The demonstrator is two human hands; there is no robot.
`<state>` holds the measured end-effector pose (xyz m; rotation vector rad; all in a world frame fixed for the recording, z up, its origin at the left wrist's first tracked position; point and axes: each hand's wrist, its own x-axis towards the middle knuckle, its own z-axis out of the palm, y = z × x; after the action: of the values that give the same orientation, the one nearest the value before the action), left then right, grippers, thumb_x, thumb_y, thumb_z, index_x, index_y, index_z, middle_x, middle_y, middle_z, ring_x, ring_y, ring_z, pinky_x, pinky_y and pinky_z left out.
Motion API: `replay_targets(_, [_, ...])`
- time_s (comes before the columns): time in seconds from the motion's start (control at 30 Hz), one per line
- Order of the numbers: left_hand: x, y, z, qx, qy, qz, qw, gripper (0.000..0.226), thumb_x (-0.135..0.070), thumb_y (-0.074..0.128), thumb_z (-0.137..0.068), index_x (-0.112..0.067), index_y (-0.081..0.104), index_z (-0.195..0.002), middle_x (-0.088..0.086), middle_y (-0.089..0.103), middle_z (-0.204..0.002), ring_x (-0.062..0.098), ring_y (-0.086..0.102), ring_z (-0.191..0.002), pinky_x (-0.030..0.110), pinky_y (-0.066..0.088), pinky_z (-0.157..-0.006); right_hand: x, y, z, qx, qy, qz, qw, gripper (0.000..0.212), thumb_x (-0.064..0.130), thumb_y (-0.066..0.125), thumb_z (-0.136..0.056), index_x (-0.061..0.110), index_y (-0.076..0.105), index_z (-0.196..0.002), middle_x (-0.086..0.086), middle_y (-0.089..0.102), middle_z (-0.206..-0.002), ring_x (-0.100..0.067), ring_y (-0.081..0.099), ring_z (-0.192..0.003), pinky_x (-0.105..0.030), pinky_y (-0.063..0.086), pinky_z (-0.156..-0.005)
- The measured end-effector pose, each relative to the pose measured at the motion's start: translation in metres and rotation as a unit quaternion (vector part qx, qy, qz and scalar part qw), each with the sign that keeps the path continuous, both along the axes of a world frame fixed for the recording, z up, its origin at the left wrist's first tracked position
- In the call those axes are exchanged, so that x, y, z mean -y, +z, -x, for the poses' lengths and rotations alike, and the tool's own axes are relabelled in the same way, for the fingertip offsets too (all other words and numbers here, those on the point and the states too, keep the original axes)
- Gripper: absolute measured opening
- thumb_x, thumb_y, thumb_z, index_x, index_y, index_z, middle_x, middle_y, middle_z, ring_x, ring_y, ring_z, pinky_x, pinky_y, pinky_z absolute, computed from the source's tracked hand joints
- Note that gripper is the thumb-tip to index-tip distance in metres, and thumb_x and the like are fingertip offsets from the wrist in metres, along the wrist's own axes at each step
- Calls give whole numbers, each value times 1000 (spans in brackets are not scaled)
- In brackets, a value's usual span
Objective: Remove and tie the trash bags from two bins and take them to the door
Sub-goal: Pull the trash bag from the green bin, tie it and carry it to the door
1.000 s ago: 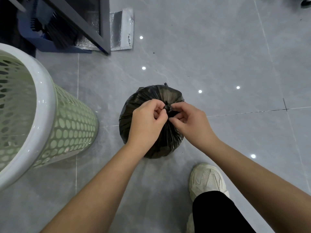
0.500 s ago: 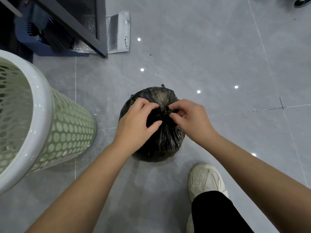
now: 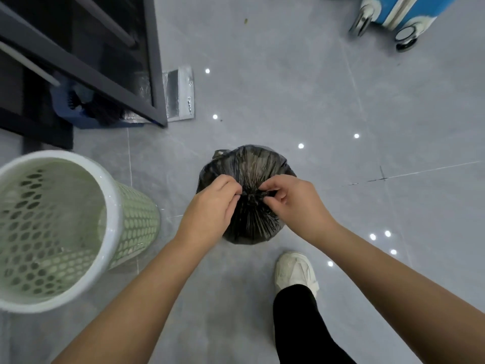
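Observation:
A full black trash bag (image 3: 249, 166) stands on the grey tiled floor in the middle of the view, its top gathered into a twisted neck. My left hand (image 3: 210, 206) pinches the gathered plastic from the left. From the right, my right hand (image 3: 291, 200) pinches the same neck, fingers curled on the plastic. A pale green perforated bin (image 3: 110, 195) with a white rim stands to the left, and no bag lines its inside.
A dark metal frame (image 3: 154, 74) and a blue dustpan with a brush (image 3: 86, 111) sit at the upper left. A blue wheeled case (image 3: 404, 17) is at the top right. My white shoe (image 3: 294, 271) stands just below the bag.
My view has lifted, so more of the floor and the blue case show. Both hands stay on the bag's neck, with the fingers shifted slightly.

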<state>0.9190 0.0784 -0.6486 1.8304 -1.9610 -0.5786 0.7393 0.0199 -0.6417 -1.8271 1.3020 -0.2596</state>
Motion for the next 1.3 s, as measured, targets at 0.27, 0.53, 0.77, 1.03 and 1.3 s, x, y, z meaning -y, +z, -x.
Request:
replay_targets(0.27, [42, 215, 51, -11, -54, -18, 998, 7, -12, 52, -90, -11, 58, -88, -3, 57, -91, 12, 54, -77, 22, 45, -70, 20, 203, 72, -34, -18, 18, 999, 6, 24, 66, -85, 22, 70, -90, 6, 62, -92, -15, 59, -82, -38, 51, -73])
replay_targets(0.53, [90, 419, 137, -29, -76, -51, 995, 4, -10, 54, -91, -11, 58, -90, -4, 55, -92, 14, 53, -78, 33, 49, -71, 60, 409, 160, -31, -57, 4, 998, 5, 21, 68, -83, 22, 70, -88, 10, 58, -87, -9, 55, -78, -28, 48, -73])
replay_targets(0.77, [158, 525, 222, -53, -89, 3, 995, 5, -9, 53, -91, -12, 58, -90, -4, 56, -91, 12, 52, -80, 29, 47, -73, 109, 523, 242, -54, -90, 47, 993, 3, 23, 67, -84, 24, 68, -86, 9, 59, -87, -13, 57, -79, -35, 50, -73])
replay_targets(1.03, [254, 569, 317, -45, -117, 24, 992, 7, -13, 52, -92, -13, 58, -91, -5, 55, -92, 11, 51, -81, 24, 44, -73, 185, 579, 330, -89, -137, 78, 983, 4, 25, 63, -86, 25, 67, -86, 6, 60, -89, -12, 52, -78, -32, 47, -72])
replay_targets(1.3, [366, 568, 442, -60, -193, -4, 979, 6, -11, 52, -92, -13, 58, -90, -5, 55, -90, 13, 53, -79, 30, 47, -72, 277, 582, 453, -120, -193, 30, 973, 5, 24, 63, -86, 24, 68, -87, 7, 61, -92, -11, 53, -80, -34, 49, -76])
